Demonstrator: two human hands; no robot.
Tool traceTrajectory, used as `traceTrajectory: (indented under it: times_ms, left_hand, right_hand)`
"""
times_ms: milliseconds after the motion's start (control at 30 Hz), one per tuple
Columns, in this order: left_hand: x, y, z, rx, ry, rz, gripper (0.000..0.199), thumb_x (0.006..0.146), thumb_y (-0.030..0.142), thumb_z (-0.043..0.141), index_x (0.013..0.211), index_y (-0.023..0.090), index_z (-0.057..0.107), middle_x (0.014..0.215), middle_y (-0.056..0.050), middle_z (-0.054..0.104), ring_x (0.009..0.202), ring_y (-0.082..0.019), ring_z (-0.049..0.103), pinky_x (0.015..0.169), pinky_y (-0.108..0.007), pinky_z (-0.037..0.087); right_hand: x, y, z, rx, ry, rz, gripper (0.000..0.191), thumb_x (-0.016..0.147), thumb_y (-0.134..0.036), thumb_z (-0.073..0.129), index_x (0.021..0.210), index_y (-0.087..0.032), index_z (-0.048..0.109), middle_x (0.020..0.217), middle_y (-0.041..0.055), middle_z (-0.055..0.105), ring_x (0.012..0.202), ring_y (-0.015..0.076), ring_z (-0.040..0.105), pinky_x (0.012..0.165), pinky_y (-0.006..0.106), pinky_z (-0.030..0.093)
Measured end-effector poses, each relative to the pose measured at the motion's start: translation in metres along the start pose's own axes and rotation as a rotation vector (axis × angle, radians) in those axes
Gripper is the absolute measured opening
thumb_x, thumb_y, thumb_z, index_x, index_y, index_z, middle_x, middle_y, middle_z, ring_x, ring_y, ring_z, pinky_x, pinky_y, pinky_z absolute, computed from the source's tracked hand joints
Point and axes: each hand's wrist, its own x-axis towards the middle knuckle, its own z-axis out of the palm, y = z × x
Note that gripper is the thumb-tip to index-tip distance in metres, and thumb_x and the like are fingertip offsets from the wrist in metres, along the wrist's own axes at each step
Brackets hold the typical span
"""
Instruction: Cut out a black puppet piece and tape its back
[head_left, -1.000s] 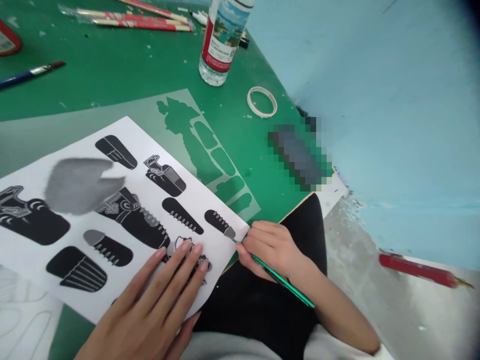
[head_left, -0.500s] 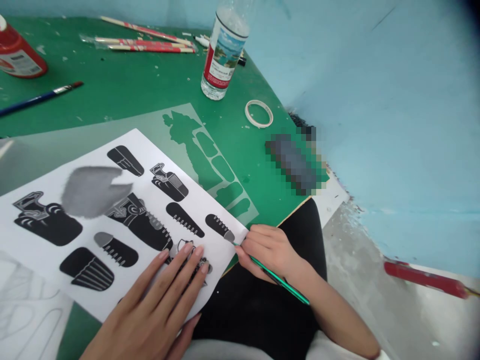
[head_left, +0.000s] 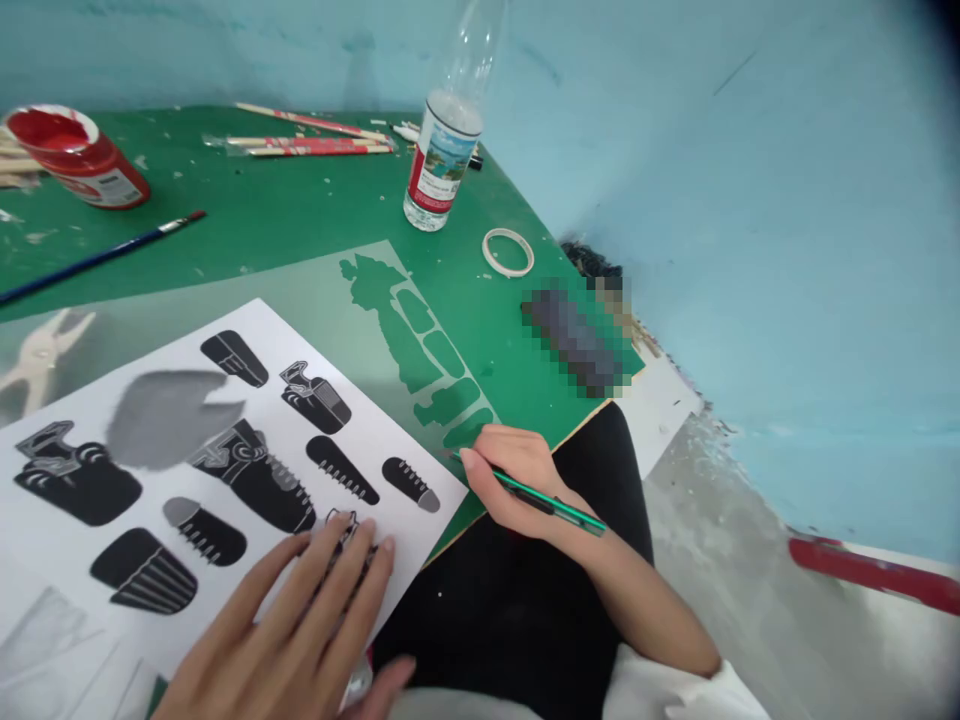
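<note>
My left hand (head_left: 281,625) lies flat with fingers spread on a white printed sheet (head_left: 289,490), near its lower right edge. Black shoe and boot shapes with white line details are printed on it, and a blurry grey patch covers part of the print. In my right hand (head_left: 517,480) is a slim green utility knife (head_left: 551,500), its rear end pointing back toward the wrist. Its tip is at the right edge of a translucent plastic stencil sheet (head_left: 307,290) with cut-out openings, which lies partly under the paper. Something clear and red peeks out below my left palm; I cannot make out what.
On the green table (head_left: 300,220) stand a water bottle (head_left: 442,165) and an open red paint jar (head_left: 97,165). A blue-handled paintbrush (head_left: 105,260), wrapped sticks (head_left: 315,146), a tape ring (head_left: 508,252) and a pixelated dark object (head_left: 577,340) lie about. A blue wall (head_left: 750,250) borders the right.
My right hand with the knife has moved off the paper's right corner, up and left to the stencil's edge. The paper has shifted slightly left, and the view has tilted up a little.
</note>
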Motion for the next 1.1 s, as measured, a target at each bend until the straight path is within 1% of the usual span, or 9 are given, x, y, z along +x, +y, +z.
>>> traceTrajectory:
  times_ms: [167,267,433,567,667,733,867,1000,1100]
  left_hand:
    - [0.019,-0.018,0.003,0.02,-0.039,-0.007,0.065,0.101,0.048,0.057,0.153,0.008,0.053,0.161,-0.018,0.05,0.146,-0.037,0.052,0.133,-0.047,0.021]
    - [0.022,-0.026,0.009,-0.041,-0.07,-0.023,0.066,0.1,0.051,0.058,0.154,0.014,0.053,0.166,-0.017,0.043,0.152,-0.038,0.045,0.133,-0.05,0.019]
    - [0.02,-0.032,0.01,-0.137,-0.071,0.035,0.064,0.095,0.052,0.068,0.148,0.017,0.059,0.164,-0.015,0.047,0.154,-0.037,0.043,0.135,-0.051,0.017]
    - [0.028,-0.051,0.008,-0.18,-0.115,0.184,0.059,0.098,0.048,0.066,0.147,0.016,0.06,0.159,-0.012,0.054,0.15,-0.033,0.049,0.137,-0.05,0.011]
    - [0.033,-0.066,0.01,-0.222,-0.109,0.222,0.057,0.1,0.043,0.065,0.148,0.013,0.059,0.154,-0.008,0.059,0.147,-0.029,0.052,0.138,-0.048,0.013]
    - [0.033,-0.071,0.01,-0.256,-0.085,0.217,0.054,0.1,0.039,0.066,0.146,0.012,0.06,0.153,-0.007,0.061,0.147,-0.027,0.053,0.138,-0.047,0.015]
    - [0.031,-0.071,0.01,-0.265,-0.081,0.227,0.046,0.1,0.037,0.065,0.142,0.017,0.064,0.151,-0.008,0.063,0.148,-0.029,0.052,0.137,-0.051,0.018]
    - [0.03,-0.071,0.009,-0.257,-0.108,0.253,0.039,0.1,0.039,0.064,0.137,0.026,0.068,0.152,-0.007,0.062,0.151,-0.031,0.048,0.136,-0.055,0.017]
    - [0.029,-0.072,0.009,-0.243,-0.09,0.266,0.041,0.099,0.04,0.065,0.138,0.028,0.067,0.154,-0.007,0.061,0.151,-0.029,0.048,0.136,-0.054,0.019]
  right_hand:
    - [0.016,-0.003,0.007,-0.038,-0.028,0.006,0.039,0.106,-0.016,0.053,0.074,-0.024,0.032,0.067,-0.0051,0.033,0.059,0.0123,0.032,0.06,0.031,0.027]
    - [0.026,-0.002,0.009,-0.068,-0.054,-0.011,0.038,0.106,-0.017,0.052,0.073,-0.023,0.034,0.065,-0.0051,0.034,0.058,0.0122,0.033,0.059,0.031,0.028]
    - [0.034,0.002,0.013,-0.051,-0.087,-0.033,0.039,0.105,-0.018,0.052,0.071,-0.024,0.033,0.063,-0.0054,0.032,0.057,0.0122,0.033,0.058,0.031,0.027]
    - [0.032,0.002,0.011,0.029,-0.109,-0.025,0.043,0.105,-0.017,0.051,0.07,-0.024,0.027,0.062,-0.0055,0.027,0.056,0.0122,0.029,0.057,0.032,0.025]
    - [0.028,0.001,0.008,0.092,-0.109,0.003,0.043,0.106,-0.02,0.048,0.069,-0.023,0.027,0.062,-0.0052,0.027,0.055,0.0121,0.03,0.057,0.032,0.024]
    - [0.024,0.002,0.007,0.136,-0.074,0.048,0.035,0.108,-0.026,0.045,0.074,-0.023,0.038,0.065,-0.0044,0.034,0.057,0.0127,0.036,0.057,0.031,0.027]
    - [0.021,-0.001,0.007,0.173,0.06,0.27,0.021,0.11,-0.037,0.048,0.105,-0.024,0.063,0.069,-0.0043,0.049,0.057,0.0127,0.043,0.056,0.028,0.035]
    - [0.032,-0.013,0.006,0.309,0.157,0.41,0.028,0.102,-0.043,0.069,0.083,-0.022,0.069,0.064,-0.0046,0.053,0.053,0.0094,0.043,0.05,0.024,0.036]
    - [0.041,-0.024,0.002,0.611,0.081,0.472,0.02,0.097,-0.042,0.076,0.102,-0.024,0.07,0.074,-0.0031,0.064,0.052,0.0091,0.048,0.042,0.022,0.037]
